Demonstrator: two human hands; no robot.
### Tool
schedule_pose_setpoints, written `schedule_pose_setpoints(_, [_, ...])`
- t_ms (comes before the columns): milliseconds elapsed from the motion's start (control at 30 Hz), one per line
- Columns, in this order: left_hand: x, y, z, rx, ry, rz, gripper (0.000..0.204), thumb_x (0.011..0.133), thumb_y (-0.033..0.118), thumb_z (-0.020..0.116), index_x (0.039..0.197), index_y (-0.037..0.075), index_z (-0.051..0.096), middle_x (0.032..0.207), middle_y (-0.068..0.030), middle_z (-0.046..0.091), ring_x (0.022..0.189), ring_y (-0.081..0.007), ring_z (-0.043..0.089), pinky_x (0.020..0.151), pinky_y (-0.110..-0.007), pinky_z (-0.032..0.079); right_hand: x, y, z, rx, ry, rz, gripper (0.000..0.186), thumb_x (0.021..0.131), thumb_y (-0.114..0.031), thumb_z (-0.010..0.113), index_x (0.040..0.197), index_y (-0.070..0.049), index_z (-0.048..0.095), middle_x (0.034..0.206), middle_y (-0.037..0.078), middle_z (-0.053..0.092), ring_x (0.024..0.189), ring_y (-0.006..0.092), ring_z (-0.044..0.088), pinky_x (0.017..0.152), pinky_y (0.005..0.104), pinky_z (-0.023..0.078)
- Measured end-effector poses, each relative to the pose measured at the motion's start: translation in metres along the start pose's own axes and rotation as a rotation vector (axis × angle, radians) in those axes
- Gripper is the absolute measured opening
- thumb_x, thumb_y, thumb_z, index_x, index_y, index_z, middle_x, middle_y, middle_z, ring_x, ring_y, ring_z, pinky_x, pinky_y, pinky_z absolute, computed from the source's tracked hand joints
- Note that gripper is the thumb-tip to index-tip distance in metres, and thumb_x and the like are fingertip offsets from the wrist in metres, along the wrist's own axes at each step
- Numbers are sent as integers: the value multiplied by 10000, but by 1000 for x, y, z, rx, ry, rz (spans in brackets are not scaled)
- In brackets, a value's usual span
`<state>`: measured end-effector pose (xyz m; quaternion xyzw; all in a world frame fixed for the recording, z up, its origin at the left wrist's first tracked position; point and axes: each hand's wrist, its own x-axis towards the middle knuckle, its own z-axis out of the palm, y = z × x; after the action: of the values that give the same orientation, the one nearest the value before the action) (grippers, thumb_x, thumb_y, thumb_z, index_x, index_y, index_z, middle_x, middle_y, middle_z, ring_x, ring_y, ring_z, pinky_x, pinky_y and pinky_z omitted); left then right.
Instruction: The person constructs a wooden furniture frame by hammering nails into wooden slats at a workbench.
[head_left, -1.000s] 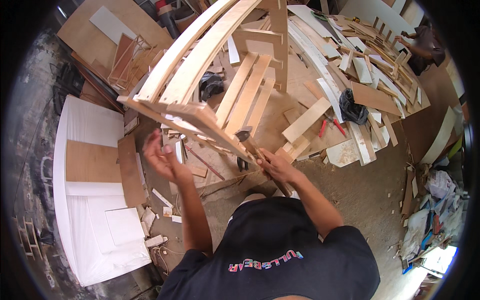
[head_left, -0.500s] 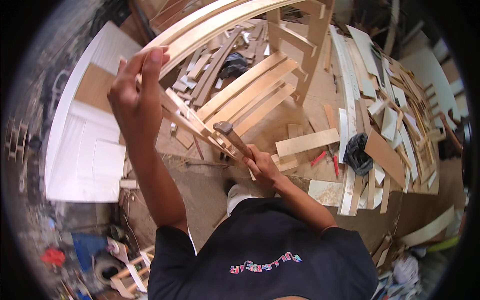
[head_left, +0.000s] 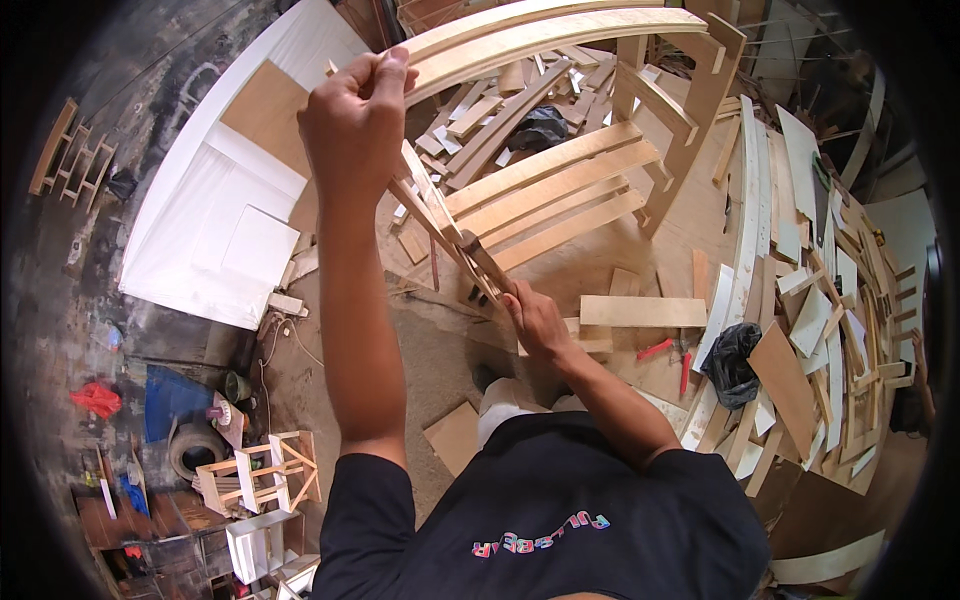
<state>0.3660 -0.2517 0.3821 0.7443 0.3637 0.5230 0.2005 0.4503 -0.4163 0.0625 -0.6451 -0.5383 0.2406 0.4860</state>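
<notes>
A pale wooden frame (head_left: 555, 190), with parallel slats and curved upper rails, stands on the work surface in front of me. My left hand (head_left: 357, 115) is raised at the near left end of the upper rails, its fingers closed round that end; the inner side of the grip is hidden. Lower down, my right hand (head_left: 538, 318) grips a hammer (head_left: 489, 268) by its handle. The hammer's head points away to the upper left, close against the frame's near side piece. Whether it touches the wood cannot be told.
Red-handled pliers (head_left: 684, 368) and a loose board (head_left: 643, 311) lie right of the frame. Beyond them are a black plastic bag (head_left: 733, 365) and heaped wood offcuts (head_left: 815, 320). A white panel (head_left: 210, 215) stands left. Another person's arm (head_left: 922, 375) shows far right.
The view has shifted, so the frame and bench appear farther right. My left hand stays at the rail end. The hammer's head now lies closer along the frame's side piece.
</notes>
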Motion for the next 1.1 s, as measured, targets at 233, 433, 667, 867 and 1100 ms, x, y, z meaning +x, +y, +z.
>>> schedule_pose_setpoints(233, [-4,6,-10,-5,-46,-10,427,1040,333,563,928,18,829,902,-111,809,890,-204,771,911,-299,548,-5,9,-1,-17,-23,24,270,1096,-319,492,1129,-57,542,897,281,664,901,531,635,744,594,476])
schedule_pose_setpoints(433, [-3,-4,-9,1,13,77,433,1044,316,557,871,27,829,824,-111,801,812,-200,780,834,-302,577,0,8,6,-52,13,65,264,1089,-313,494,1127,-56,540,907,298,663,901,531,642,739,598,473])
schedule_pose_setpoints(667, [-4,-3,-7,46,38,118,462,1055,306,522,865,15,825,807,-113,798,774,-205,782,804,-317,594,-13,-8,0,88,69,51,267,1085,-307,505,1125,-45,537,887,310,659,878,535,646,718,615,467])
schedule_pose_setpoints(867, [-8,-6,-10,-12,20,106,465,1060,272,498,871,-4,820,829,-141,798,787,-218,786,815,-322,598,-14,-25,3,40,81,37,268,1090,-300,513,1137,-39,543,830,308,655,841,543,647,703,609,480])
schedule_pose_setpoints(1100, [-2,-6,-11,-27,28,92,477,1061,270,474,873,6,825,839,-135,801,783,-229,780,823,-318,589,1,-19,10,-64,78,72,283,1087,-308,520,1116,-27,538,806,316,658,827,546,647,694,620,478])
